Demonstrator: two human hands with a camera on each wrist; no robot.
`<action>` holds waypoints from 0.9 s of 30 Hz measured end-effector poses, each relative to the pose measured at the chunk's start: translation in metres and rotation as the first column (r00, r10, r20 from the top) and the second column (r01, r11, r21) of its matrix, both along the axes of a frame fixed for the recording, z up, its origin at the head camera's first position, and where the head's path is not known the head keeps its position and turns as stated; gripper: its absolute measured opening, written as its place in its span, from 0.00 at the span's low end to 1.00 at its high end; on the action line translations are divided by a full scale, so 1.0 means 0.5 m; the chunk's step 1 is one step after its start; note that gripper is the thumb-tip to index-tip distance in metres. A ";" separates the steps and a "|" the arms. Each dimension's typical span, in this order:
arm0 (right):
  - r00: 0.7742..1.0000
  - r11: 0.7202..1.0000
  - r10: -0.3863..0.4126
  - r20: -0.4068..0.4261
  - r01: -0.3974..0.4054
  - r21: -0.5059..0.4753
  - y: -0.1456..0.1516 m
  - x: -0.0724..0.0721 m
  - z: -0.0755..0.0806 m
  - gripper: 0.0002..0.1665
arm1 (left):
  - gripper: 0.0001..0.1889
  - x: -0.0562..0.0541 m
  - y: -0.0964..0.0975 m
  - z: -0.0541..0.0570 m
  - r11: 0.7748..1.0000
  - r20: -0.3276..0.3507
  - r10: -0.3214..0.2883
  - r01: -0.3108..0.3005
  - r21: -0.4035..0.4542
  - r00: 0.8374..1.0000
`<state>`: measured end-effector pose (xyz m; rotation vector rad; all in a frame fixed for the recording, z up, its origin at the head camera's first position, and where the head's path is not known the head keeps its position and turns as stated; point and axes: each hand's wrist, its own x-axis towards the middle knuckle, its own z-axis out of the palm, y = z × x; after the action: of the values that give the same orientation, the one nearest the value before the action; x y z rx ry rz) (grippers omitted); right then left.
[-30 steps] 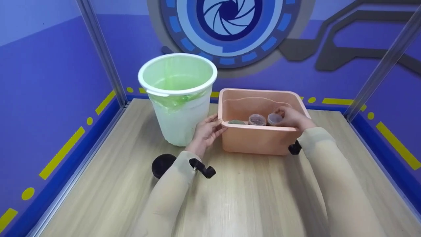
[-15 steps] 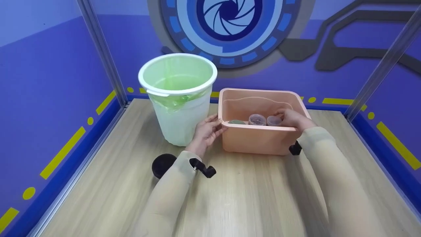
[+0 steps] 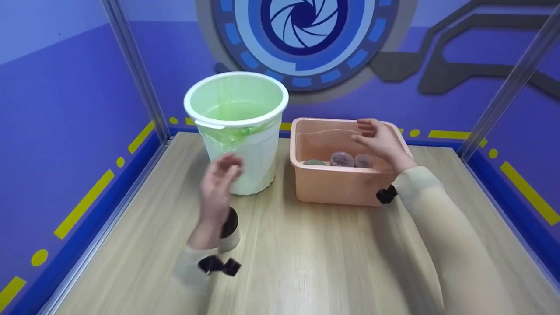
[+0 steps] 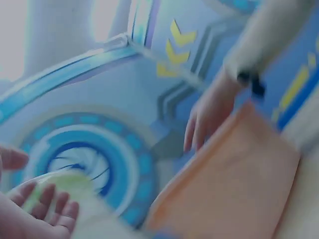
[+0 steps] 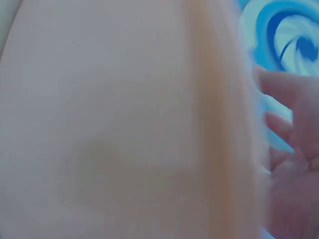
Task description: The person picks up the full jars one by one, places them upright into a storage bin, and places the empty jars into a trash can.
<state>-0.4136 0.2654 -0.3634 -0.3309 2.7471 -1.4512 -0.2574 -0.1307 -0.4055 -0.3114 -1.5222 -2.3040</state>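
The fingers of the right hand (image 3: 381,142) are released: they are loosely bent, with the thumb held apart from them. They are raised over the right end of a peach-coloured plastic storage box (image 3: 341,186), above its inside. Below these fingers, and apart from them, a small clear round tub (image 3: 364,161) is set down in the box. Just left of it, a second clear round tub (image 3: 342,159) is seen, with dark contents shown through its top. Farther left of the same fingers, a green round item (image 3: 315,162) is partly covered by the front rim. In the right wrist view, the fingers are seen past the rim of the box, by which most of that view is filled.

The left hand (image 3: 217,188) is blurred in the head view; in the left wrist view its fingers are shown released and slightly curled. They are held in front of a white round bin (image 3: 258,157); whether it is touched cannot be told. The bin is lined with a green plastic bag (image 3: 232,135), by which the outside is overhung below the white rim. Behind the heel of the left hand, nearer the wrist than the fingertips, a black-lidded pale jar (image 3: 230,229) is partly hidden. The jar is stood upright on the wood-grain tabletop (image 3: 315,258).
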 end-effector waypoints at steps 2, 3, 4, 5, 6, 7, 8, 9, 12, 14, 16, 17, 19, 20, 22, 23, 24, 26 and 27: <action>1.000 0.991 -0.007 0.020 0.010 -0.131 -0.036 0.009 0.018 0.43 | 0.19 0.017 -0.052 -0.028 0.984 -0.098 0.149 -0.157 -0.082 0.984; 0.999 0.978 -0.003 0.045 0.012 -0.208 -0.056 0.013 0.027 0.42 | 0.21 0.023 -0.078 -0.045 0.971 -0.114 0.195 -0.208 -0.121 0.974; 0.997 0.957 0.008 0.075 0.014 -0.290 -0.076 0.017 0.036 0.41 | 0.23 0.026 -0.100 -0.064 0.962 -0.107 0.221 -0.235 -0.142 0.969; 0.994 0.929 0.024 0.105 0.017 -0.371 -0.097 0.021 0.045 0.39 | 0.25 0.029 -0.120 -0.082 0.957 -0.081 0.228 -0.239 -0.164 0.970; 0.990 0.892 0.045 0.136 0.021 -0.451 -0.119 0.024 0.054 0.37 | 0.26 0.031 -0.138 -0.101 0.957 -0.039 0.220 -0.224 -0.184 0.975; 0.982 0.847 0.073 0.174 0.031 -0.530 -0.141 0.028 0.061 0.37 | 0.28 0.032 -0.154 -0.120 0.961 0.007 0.198 -0.192 -0.201 0.980; 0.973 0.802 0.099 0.206 0.044 -0.595 -0.162 0.031 0.068 0.36 | 0.30 0.033 -0.167 -0.139 0.965 0.049 0.168 -0.154 -0.211 0.985; 0.964 0.755 0.126 0.234 0.060 -0.653 -0.184 0.034 0.074 0.35 | 0.32 0.033 -0.178 -0.156 0.971 0.095 0.129 -0.106 -0.212 0.987; 0.931 0.642 0.207 0.300 0.102 -0.760 -0.247 0.042 0.083 0.36 | 0.39 0.035 -0.198 -0.201 0.979 0.205 -0.015 0.056 -0.194 0.979; 0.913 0.619 0.237 0.332 0.121 -0.776 -0.286 0.046 0.085 0.37 | 0.44 0.036 -0.205 -0.224 0.972 0.236 -0.093 0.140 -0.188 0.967; 0.900 0.616 0.249 0.357 0.138 -0.776 -0.320 0.051 0.086 0.39 | 0.48 0.035 -0.208 -0.238 0.955 0.257 -0.138 0.197 -0.220 0.956; 0.897 0.616 0.250 0.365 0.144 -0.774 -0.335 0.052 0.087 0.40 | 0.50 0.035 -0.210 -0.244 0.945 0.261 -0.153 0.218 -0.242 0.953; 0.894 0.609 0.246 0.375 0.158 -0.777 -0.361 0.055 0.090 0.40 | 0.53 0.033 -0.212 -0.250 0.923 0.281 -0.174 0.256 -0.286 0.944; 0.893 0.600 0.246 0.377 0.165 -0.783 -0.372 0.056 0.092 0.40 | 0.54 0.032 -0.212 -0.252 0.913 0.291 -0.186 0.275 -0.303 0.939; 0.893 0.588 0.244 0.377 0.174 -0.790 -0.390 0.057 0.096 0.38 | 0.55 0.032 -0.214 -0.254 0.894 0.312 -0.201 0.305 -0.330 0.928; 0.894 0.584 0.240 0.379 0.179 -0.792 -0.397 0.057 0.098 0.36 | 0.56 0.032 -0.216 -0.254 0.886 0.326 -0.206 0.318 -0.339 0.923; 0.895 0.580 0.233 0.380 0.186 -0.793 -0.404 0.057 0.100 0.35 | 0.56 0.032 -0.217 -0.255 0.877 0.336 -0.207 0.326 -0.352 0.919; 0.899 0.583 0.214 0.381 0.195 -0.789 -0.415 0.056 0.104 0.32 | 0.56 0.034 -0.220 -0.254 0.864 0.350 -0.208 0.339 -0.372 0.913; 0.902 0.581 0.201 0.382 0.204 -0.788 -0.420 0.056 0.105 0.31 | 0.56 0.035 -0.222 -0.254 0.857 0.356 -0.204 0.342 -0.384 0.912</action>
<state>-0.3858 0.0554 -0.3107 0.0245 1.5561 -2.3678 -0.2398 -0.2415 -0.5323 -0.3187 -2.3021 -2.2679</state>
